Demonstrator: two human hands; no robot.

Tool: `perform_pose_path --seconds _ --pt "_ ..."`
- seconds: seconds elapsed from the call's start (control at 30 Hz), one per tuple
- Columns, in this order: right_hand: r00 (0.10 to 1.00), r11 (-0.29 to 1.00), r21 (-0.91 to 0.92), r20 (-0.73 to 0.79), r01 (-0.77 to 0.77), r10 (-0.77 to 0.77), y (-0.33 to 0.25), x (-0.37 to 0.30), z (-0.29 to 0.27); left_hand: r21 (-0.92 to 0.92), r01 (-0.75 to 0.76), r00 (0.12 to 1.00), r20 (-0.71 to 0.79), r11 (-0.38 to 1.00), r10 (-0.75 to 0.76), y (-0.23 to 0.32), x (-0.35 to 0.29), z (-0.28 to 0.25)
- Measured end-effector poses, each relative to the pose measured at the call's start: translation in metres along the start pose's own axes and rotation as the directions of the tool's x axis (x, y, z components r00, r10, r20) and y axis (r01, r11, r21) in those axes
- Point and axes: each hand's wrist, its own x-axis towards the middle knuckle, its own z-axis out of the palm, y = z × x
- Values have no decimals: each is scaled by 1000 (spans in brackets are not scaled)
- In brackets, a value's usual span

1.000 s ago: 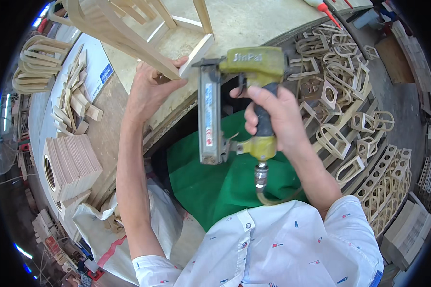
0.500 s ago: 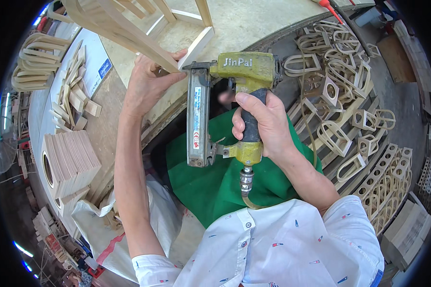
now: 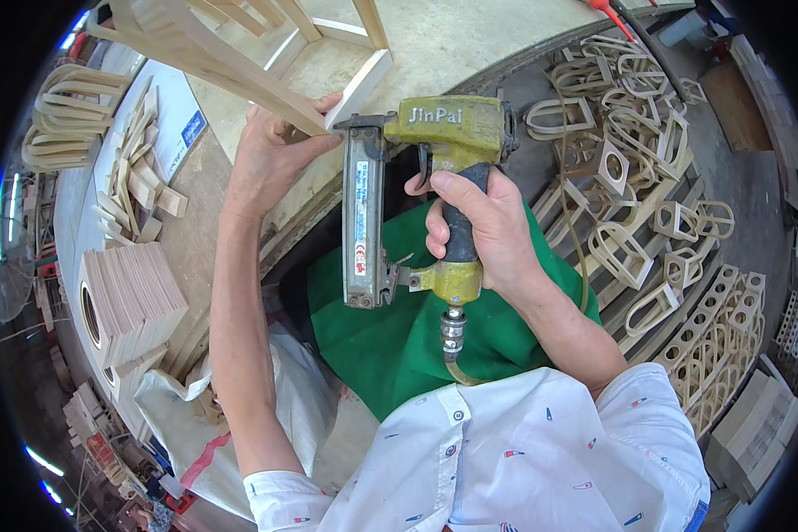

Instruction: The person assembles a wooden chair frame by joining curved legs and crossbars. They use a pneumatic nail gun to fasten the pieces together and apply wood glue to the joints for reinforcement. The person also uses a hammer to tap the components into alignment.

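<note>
The nearer left hand (image 3: 270,164) pinches the wooden frame (image 3: 266,91) by one corner, long axis slanting forward-left; the right hand (image 3: 488,217) grips the nail gun (image 3: 457,124) (nose at that corner)

1. Wooden frame (image 3: 248,75): pale, bare timber; stands on the workbench (image 3: 443,44), its near corner close to the front edge. Upper portion runs out of my view.
2. Long curved member slants down to that corner; a short straight rail (image 3: 361,84) meets it there, angling away across the benchtop. Slimmer posts rise behind.
3. Nail gun (image 3: 457,124): yellow-green body, scuffed; black grip (image 3: 460,235). Held beyond the workbench's front edge, grip hanging downward.
4. Long grey magazine (image 3: 361,213) near vertical, label on its face. Nose at the frame's near corner; actual contact not discernible.
5. Metal coupling (image 3: 453,332) below the grip, joined to a yellowish hose (image 3: 457,372).
</note>
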Motion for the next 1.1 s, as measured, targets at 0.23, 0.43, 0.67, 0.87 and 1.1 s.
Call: perform_pose_path --seconds 0.23,0.43,0.67,0.87,1.1 --pt "1000 1000 7 -10 11 -11 -1 0 -1 -64 34 993 112 997 -27 1 4 -10" --pt "1000 1000 21 -24 16 -15 0 1 2 -65 -1 994 108 998 8 -2 4 -10" --pt "1000 1000 -20 -16 10 -10 -1 0 0 -83 29 996 90 996 -22 -2 2 -6" --pt "1000 999 -43 -6 -20 20 -1 2 -2 -91 95 993 73 991 -89 1 0 -9" --pt "1000 1000 13 -14 1 -1 -18 8 -11 -331 257 947 273 908 -168 4 19 -39"
